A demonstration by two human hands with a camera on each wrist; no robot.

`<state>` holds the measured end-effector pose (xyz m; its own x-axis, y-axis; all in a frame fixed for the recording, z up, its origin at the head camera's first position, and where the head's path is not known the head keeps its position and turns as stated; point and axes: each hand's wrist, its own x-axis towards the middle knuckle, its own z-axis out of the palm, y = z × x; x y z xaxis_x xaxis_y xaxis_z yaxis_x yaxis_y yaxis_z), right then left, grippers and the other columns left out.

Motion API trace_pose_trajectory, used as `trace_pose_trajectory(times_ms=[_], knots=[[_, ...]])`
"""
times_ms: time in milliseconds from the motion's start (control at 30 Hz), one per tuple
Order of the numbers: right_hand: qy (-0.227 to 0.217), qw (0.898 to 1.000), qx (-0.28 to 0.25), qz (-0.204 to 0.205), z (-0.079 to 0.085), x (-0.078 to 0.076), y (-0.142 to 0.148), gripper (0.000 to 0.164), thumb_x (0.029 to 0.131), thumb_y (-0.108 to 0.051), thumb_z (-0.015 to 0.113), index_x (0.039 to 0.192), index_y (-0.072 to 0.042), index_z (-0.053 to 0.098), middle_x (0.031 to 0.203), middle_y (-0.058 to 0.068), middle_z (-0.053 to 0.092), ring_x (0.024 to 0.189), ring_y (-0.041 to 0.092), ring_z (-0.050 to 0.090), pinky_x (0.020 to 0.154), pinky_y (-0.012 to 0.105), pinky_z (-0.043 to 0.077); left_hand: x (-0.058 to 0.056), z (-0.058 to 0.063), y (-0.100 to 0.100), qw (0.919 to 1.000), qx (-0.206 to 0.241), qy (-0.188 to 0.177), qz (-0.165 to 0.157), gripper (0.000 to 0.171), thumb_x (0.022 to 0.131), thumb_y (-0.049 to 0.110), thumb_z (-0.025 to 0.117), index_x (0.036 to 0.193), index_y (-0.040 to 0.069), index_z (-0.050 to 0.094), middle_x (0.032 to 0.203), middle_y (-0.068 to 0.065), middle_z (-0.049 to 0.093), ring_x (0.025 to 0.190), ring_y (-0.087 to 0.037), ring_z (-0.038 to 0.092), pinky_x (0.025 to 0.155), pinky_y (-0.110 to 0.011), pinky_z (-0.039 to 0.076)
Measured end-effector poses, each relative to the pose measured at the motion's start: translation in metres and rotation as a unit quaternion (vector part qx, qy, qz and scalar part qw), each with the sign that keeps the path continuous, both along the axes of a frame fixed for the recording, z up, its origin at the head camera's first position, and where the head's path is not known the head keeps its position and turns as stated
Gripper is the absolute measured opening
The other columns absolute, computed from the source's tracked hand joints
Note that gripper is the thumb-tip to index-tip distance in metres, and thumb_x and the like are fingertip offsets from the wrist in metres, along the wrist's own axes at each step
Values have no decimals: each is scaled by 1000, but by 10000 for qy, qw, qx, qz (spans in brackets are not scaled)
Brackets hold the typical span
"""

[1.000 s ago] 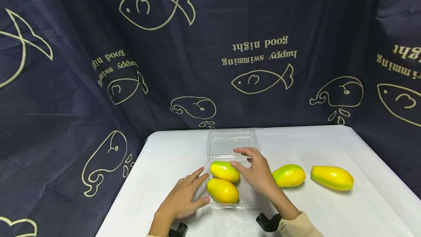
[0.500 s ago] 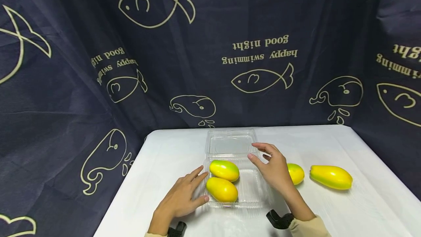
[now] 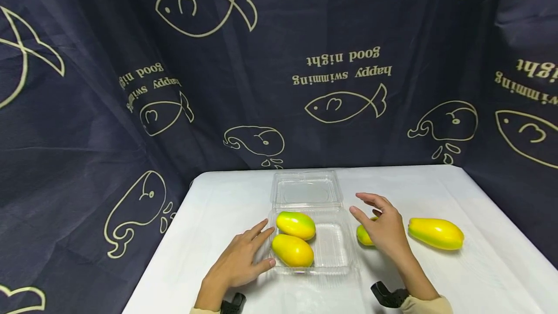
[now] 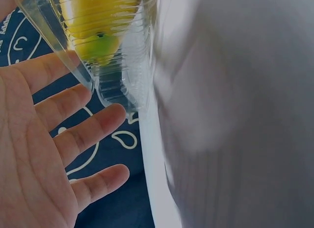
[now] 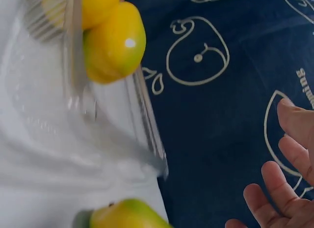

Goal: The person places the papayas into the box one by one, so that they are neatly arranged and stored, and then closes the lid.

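A clear plastic clamshell box point(image 3: 333, 246) lies with its lid point(image 3: 305, 190) laid back. Two yellow-green papayas, a rear one point(image 3: 296, 225) and a front one point(image 3: 293, 251), lie side by side in its left half. My left hand point(image 3: 240, 258) is at the box's left edge, fingers spread; in the left wrist view the fingers point(image 4: 93, 125) lie along its wall. My right hand point(image 3: 385, 229) is over a third papaya point(image 3: 364, 235), hiding most of it, with thumb and fingers apart and nothing between them. That papaya point(image 5: 130, 215) shows at the bottom of the right wrist view.
Another papaya point(image 3: 437, 233) lies on the white tablecloth point(image 3: 479, 265) to the right of my right hand. A dark curtain point(image 3: 279, 62) with fish and whale drawings hangs behind and beside the table.
My right hand has moved right, away from above the box and the rear papaya, to over the papaya outside it. The left hand stays at the box's edge.
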<state>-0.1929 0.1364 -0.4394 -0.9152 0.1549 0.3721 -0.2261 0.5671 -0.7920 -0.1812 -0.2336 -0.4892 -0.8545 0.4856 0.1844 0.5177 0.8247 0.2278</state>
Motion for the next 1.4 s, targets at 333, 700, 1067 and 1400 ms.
trace_pose_trajectory(times_ms=[333,700,1067,1400], knots=[[-195,9991,287,-251,-18,-1,25,46,86,-39,79,124,-16,69,131,14,63,123,37,58,98,54,45,0,-2,-1,10000,40,23,-49,73,92,61,57,155,30,39,165,3,30,143,-20,44,107,-52,44],[-373,9973,628,-117,-33,-1,49,58,78,-35,86,127,-13,67,137,21,55,129,47,49,104,63,38,-4,-1,0,9999,82,-55,-37,73,93,62,56,156,31,37,166,3,28,143,-23,45,108,-54,43],[-667,9953,694,-43,-45,0,53,63,75,-39,88,129,-15,66,137,22,55,129,47,49,104,61,38,-2,-3,-1,9998,187,-3,-58,73,91,63,57,154,29,41,165,4,30,141,-22,47,105,-54,45],[-906,9927,790,70,-52,-2,57,70,72,-42,89,130,-14,64,136,21,52,127,45,49,102,61,39,-2,0,-1,9998,150,-67,-57,73,92,61,58,155,31,39,166,5,28,142,-22,46,107,-54,44]])
